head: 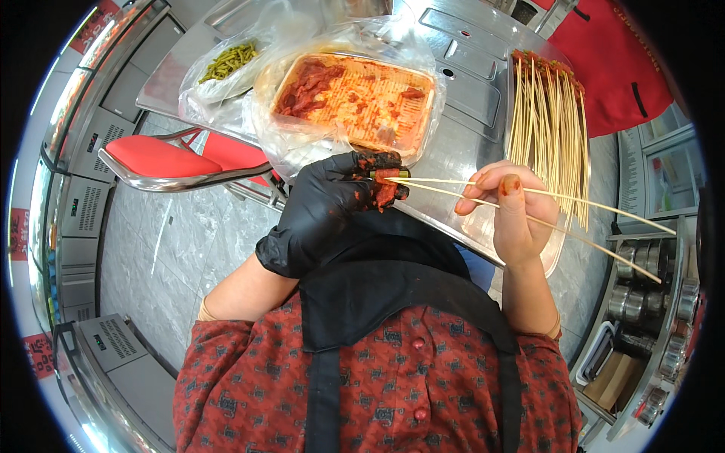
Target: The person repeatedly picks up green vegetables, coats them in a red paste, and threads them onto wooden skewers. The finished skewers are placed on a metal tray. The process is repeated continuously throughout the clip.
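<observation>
My left hand (pixel 334 198), in a black glove smeared with red sauce, grips a piece of red marinated meat (pixel 386 189) wrapped around a green stem-like piece. Two thin wooden skewers (pixel 453 189) meet at the meat and spread apart to the right. My bare right hand (pixel 518 209) holds both skewers between thumb and fingers, with red sauce on the thumb. Beyond my left hand lies a plastic tray (pixel 362 139), lined with a clear bag, with red meat mostly at its left end. Cut green pieces (pixel 229 61) lie in a clear plastic bag to its left.
A metal tray (pixel 508 122) of many loaded skewers stands at the right of the steel table (pixel 447 136). Red-seated chairs (pixel 161 156) stand at the left, and red fabric (pixel 612 73) hangs at the upper right. A shelf (pixel 645 334) with metal containers is at the right.
</observation>
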Tool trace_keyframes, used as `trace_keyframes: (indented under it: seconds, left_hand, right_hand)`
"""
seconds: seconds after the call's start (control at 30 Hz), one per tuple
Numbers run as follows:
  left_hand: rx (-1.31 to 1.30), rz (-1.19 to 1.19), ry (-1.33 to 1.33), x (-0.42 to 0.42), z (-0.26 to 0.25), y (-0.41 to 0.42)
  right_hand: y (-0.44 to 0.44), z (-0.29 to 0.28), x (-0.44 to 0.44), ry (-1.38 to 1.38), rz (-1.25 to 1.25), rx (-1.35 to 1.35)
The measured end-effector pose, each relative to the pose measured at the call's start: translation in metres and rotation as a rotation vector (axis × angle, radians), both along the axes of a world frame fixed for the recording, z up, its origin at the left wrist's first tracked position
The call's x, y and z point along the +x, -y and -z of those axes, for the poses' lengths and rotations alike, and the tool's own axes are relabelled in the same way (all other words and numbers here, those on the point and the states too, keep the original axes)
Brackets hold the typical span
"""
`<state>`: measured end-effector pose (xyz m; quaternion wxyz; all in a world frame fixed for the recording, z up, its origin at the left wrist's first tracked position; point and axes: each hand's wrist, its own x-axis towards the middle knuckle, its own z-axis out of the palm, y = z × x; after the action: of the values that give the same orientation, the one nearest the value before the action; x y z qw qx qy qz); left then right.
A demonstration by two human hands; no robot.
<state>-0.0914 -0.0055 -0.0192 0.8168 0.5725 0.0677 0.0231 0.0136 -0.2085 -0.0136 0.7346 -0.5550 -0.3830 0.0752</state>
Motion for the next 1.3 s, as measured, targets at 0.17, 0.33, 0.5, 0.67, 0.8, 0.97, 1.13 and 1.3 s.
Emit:
trace_keyframes:
  seconds: [0.17,0.33,0.5,0.67,0.8,0.97,1.13,1.3]
  left_hand:
    - [-0.022,-0.074,-0.085,0.002,0.008,-0.003]
    - [-0.068,-0.116,-0.103,0.002,0.0,0.001]
    - [-0.044,-0.129,-0.116,0.002,0.0,0.005]
    - [-0.035,-0.161,-0.111,0.002,-0.001,0.009]
    - [0.067,-0.21,-0.105,0.003,0.0,0.012]
    - [0.035,-0.235,-0.108,0.006,-0.002,0.018]
    - [0.141,-0.215,-0.072,0.007,-0.009,0.026]
    - [0.126,-0.199,-0.033,0.007,-0.007,0.027]
  right_hand:
    - [-0.003,-0.002,-0.001,0.269,-0.002,-0.037]
    - [-0.002,-0.006,0.003,0.517,-0.014,-0.082]
    - [-0.009,-0.003,-0.01,0.007,0.026,0.088]
    - [-0.021,0.002,-0.014,0.037,-0.036,0.029]
    - [-0.011,-0.008,-0.009,-0.196,0.01,0.037]
    - [-0.014,-0.005,-0.005,-0.409,-0.028,0.017]
    - [-0.015,0.001,-0.003,-0.451,-0.03,-0.029]
    - [-0.014,0.005,-0.003,-0.406,-0.037,0.009]
